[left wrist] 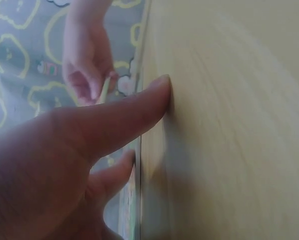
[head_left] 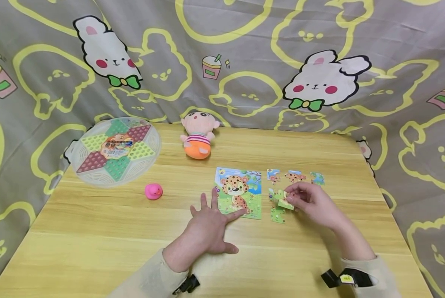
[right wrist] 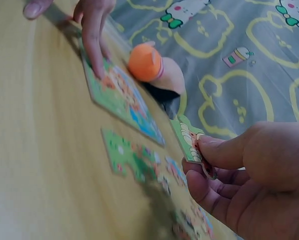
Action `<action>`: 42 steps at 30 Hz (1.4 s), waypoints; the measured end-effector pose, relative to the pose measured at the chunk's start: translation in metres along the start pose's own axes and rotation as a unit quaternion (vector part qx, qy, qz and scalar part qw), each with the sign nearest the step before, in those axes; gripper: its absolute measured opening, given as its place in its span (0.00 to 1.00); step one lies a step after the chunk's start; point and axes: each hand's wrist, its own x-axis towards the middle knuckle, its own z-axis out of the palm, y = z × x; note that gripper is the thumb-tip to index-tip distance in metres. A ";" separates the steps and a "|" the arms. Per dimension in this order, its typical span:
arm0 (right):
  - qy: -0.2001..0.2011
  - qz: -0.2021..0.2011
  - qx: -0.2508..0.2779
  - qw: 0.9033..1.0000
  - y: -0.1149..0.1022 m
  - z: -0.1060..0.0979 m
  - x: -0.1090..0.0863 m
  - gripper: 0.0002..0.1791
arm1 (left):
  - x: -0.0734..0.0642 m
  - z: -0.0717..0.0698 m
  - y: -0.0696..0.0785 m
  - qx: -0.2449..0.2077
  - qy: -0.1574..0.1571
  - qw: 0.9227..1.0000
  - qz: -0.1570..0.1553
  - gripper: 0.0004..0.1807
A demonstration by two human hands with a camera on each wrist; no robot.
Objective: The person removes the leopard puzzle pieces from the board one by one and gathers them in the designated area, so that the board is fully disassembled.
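A leopard jigsaw board lies flat on the wooden table, its picture looking assembled. My left hand is spread wide, with straight fingers resting on the board's lower part and its left edge. Right of the board, my right hand pinches a green and spotted puzzle piece between thumb and fingers, tilted and raised above the table. Loose puzzle pieces lie around it: a corner piece, a spotted piece, a blue-green piece and a grassy piece. The left wrist view shows mostly the left thumb.
A plush doll in orange sits behind the board. Left of it are a pink rubber duck and a round Chinese checkers board near the table's back left. A patterned curtain hangs along the table's far edge.
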 end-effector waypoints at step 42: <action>0.019 0.001 -0.156 0.988 0.029 -0.014 -0.037 0.08 | -0.003 0.002 -0.002 -0.011 0.027 0.999 0.015 0.60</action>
